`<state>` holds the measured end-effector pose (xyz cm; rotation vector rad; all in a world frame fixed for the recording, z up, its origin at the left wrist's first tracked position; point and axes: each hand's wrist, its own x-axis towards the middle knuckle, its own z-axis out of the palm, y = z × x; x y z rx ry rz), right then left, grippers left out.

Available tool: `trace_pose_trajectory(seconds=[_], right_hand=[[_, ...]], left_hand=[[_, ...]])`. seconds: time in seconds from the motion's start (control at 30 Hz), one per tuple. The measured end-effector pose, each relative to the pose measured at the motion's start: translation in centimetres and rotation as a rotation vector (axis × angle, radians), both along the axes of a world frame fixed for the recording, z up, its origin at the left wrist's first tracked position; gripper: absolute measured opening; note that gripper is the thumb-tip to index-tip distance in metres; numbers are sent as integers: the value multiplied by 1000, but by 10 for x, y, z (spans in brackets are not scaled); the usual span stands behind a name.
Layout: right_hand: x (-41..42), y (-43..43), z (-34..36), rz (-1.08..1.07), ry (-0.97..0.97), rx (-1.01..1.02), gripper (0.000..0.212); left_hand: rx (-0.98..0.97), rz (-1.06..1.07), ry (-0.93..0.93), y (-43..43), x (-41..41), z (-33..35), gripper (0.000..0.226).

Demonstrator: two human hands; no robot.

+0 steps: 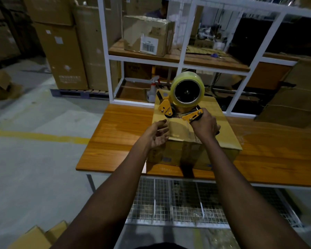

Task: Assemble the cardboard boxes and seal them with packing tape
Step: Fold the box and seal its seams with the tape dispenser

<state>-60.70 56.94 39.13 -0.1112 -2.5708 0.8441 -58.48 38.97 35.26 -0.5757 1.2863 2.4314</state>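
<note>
A closed cardboard box (221, 126) stands on the wooden table (118, 133). On its top sits a yellow tape dispenser (183, 103) with a clear tape roll. My right hand (205, 126) grips the dispenser's handle, and a strip of shiny tape runs from it over the near edge of the box. My left hand (157, 134) hovers at the box's left near corner, palm up, fingers apart, holding nothing.
A white-framed shelf (180, 58) behind the table carries a labelled carton (147, 35), and a spray bottle (152, 91) stands below it. Tall stacked cartons (65, 56) stand at the left on a pallet. A wire mesh rack (178, 200) lies under the table. Flat cardboard (36, 236) lies on the floor at bottom left.
</note>
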Motion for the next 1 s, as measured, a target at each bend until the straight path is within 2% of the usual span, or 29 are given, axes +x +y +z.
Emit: trace_pose_trajectory(seconds=[0.2, 0.37, 0.47, 0.6, 0.8, 1.0], right_hand=[[4, -15, 2, -2, 6, 0, 23], [9, -23, -4, -3, -1, 20, 20], [11, -21, -13, 20, -31, 58, 21], [15, -14, -27, 51, -85, 169, 28], [21, -1, -43, 36, -108, 160, 16], [16, -9, -41, 35, -106, 226, 23]], left_hand=[[182, 35, 18, -13, -2, 6, 21], [185, 152, 9, -22, -1, -3, 16], [73, 190, 54, -30, 3, -9, 10], [-220, 210, 125, -49, 9, -25, 12], [-329, 158, 121, -69, 14, -44, 24], [-443, 177, 154, -75, 6, -51, 16]])
